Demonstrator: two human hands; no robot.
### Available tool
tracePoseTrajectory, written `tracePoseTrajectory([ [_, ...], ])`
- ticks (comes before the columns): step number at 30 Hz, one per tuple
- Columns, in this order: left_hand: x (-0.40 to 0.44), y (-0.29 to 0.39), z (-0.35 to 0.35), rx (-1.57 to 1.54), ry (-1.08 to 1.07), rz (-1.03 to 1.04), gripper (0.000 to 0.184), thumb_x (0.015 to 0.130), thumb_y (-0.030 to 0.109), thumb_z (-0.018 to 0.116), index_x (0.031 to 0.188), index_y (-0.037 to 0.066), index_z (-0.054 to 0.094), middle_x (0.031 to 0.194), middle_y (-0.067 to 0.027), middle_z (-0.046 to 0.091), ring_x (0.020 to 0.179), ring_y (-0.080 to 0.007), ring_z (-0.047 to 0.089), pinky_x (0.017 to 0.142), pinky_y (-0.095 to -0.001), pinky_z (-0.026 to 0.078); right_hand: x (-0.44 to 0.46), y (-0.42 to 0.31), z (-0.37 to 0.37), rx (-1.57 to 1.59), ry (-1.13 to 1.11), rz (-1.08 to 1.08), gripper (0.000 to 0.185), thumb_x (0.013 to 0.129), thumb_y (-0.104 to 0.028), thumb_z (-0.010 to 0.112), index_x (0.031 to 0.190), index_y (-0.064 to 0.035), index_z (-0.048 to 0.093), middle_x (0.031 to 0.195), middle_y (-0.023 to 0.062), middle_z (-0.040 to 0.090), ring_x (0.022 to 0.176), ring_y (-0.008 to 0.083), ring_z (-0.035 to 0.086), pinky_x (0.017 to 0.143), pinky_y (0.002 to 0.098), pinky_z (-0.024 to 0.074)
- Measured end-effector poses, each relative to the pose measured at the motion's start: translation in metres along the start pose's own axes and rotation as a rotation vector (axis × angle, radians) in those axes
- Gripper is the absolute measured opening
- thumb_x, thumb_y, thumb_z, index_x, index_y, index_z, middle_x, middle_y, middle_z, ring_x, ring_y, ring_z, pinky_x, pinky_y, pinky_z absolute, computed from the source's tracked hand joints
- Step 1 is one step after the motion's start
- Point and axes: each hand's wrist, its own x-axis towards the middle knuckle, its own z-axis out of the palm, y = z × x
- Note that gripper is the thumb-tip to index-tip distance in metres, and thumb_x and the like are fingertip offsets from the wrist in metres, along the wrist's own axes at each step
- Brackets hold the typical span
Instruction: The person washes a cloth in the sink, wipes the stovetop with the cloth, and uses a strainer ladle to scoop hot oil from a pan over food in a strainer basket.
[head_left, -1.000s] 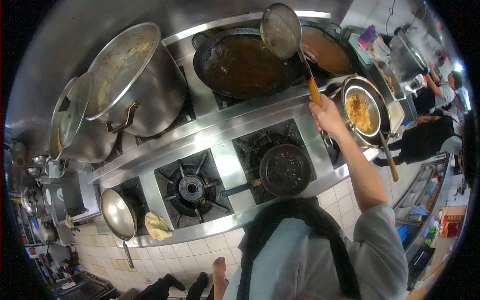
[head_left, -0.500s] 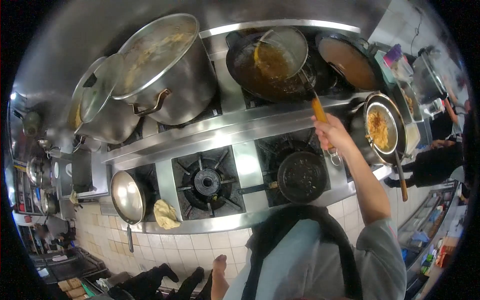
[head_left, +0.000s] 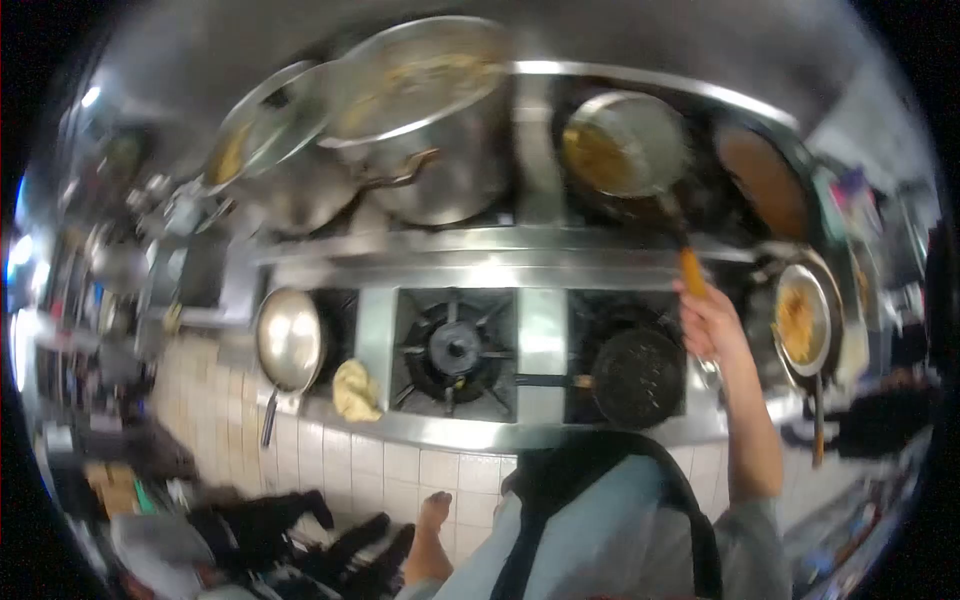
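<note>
My right hand (head_left: 712,322) is closed around the orange handle of a round mesh strainer (head_left: 645,145). The strainer's head is over a dark wok (head_left: 590,205) at the back of the range, with golden-brown stuff (head_left: 593,158) showing at its left side. Whether the mesh touches what is in the wok I cannot tell. Below my right hand, a black frying pan (head_left: 640,378) rests on the front burner. Low by my body hangs my left hand (head_left: 434,508), apart from the stove; blur hides how its fingers lie.
Large steel pots (head_left: 440,180) stand at the back left. A second wok (head_left: 765,180) holds brown liquid. At right, a strainer with fried food (head_left: 797,318) rests over a pot. A steel pan (head_left: 290,340) and a cloth (head_left: 356,391) lie front left. A person (head_left: 250,530) is at lower left.
The view has swung, so most of the stove sits further right in the picture. My right hand still grips the strainer, whose head remains over the wok. More of the person at lower left shows.
</note>
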Motion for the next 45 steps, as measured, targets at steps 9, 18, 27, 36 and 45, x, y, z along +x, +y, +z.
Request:
tracePoseTrajectory([
  [9, -0.03, 0.077, -0.012, 0.088, 0.147, -0.171, 0.053, 0.092, 0.042, 0.057, 0.126, 0.002, 0.065, 0.127, -0.023, 0.064, 0.122, -0.0382, 0.059, 0.106, -0.0416, 0.046, 0.037, 0.046, -0.063, 0.126, -0.099, -0.018, 0.031, 0.103, -0.021, 0.052, 0.133, -0.0093, 0.054, 0.056, -0.0072, 0.032, 0.034, 0.0048, 0.027, 0.027, 0.0227, 0.0214],
  [18, -0.05, 0.071, 0.004, 0.083, 0.112, -0.216, 0.055, 0.092, 0.043, 0.059, 0.129, 0.003, 0.064, 0.132, -0.0223, 0.062, 0.126, -0.0363, 0.057, 0.109, -0.0404, 0.044, 0.047, 0.042, -0.054, 0.225, -0.068, 0.007, 0.032, 0.105, -0.025, 0.048, 0.133, -0.0106, 0.054, 0.059, -0.0065, 0.035, 0.035, 0.0047, 0.03, 0.027, 0.0217, 0.0263],
  [27, -0.065, 0.099, 0.001, 0.125, 0.113, -0.253, 0.054, 0.094, 0.043, 0.055, 0.13, 0.004, 0.063, 0.136, -0.0201, 0.059, 0.129, -0.0364, 0.054, 0.11, -0.0418, 0.042, 0.055, 0.039, -0.078, 0.175, -0.076, -0.038, 0.038, 0.106, -0.025, 0.047, 0.142, -0.012, 0.049, 0.056, -0.0072, 0.037, 0.033, 0.005, 0.027, 0.025, 0.0222, 0.0205],
  [36, -0.028, 0.041, 0.028, 0.127, -0.006, 0.11, 0.041, 0.095, 0.033, 0.058, 0.113, -0.003, 0.067, 0.116, -0.0241, 0.068, 0.114, -0.0381, 0.063, 0.096, -0.0406, 0.051, 0.004, -0.005, -0.039, 0.056, -0.03, -0.126, 0.038, 0.099, -0.015, 0.057, 0.135, -0.0032, 0.052, 0.059, -0.0086, 0.038, 0.039, 0.0039, 0.032, 0.033, 0.0219, 0.0224],
  [45, -0.008, 0.064, 0.0, -0.074, -0.084, -0.123, 0.026, 0.093, 0.026, 0.057, 0.091, 0.003, 0.069, 0.075, -0.0026, 0.057, 0.073, -0.0148, 0.054, 0.063, -0.0366, 0.045, -0.005, -0.036, -0.054, -0.255, 0.307, -0.265, 0.028, 0.096, -0.013, 0.058, 0.123, -0.0047, 0.054, 0.066, -0.0016, 0.048, 0.041, 0.0087, 0.04, 0.038, 0.0261, 0.0304],
])
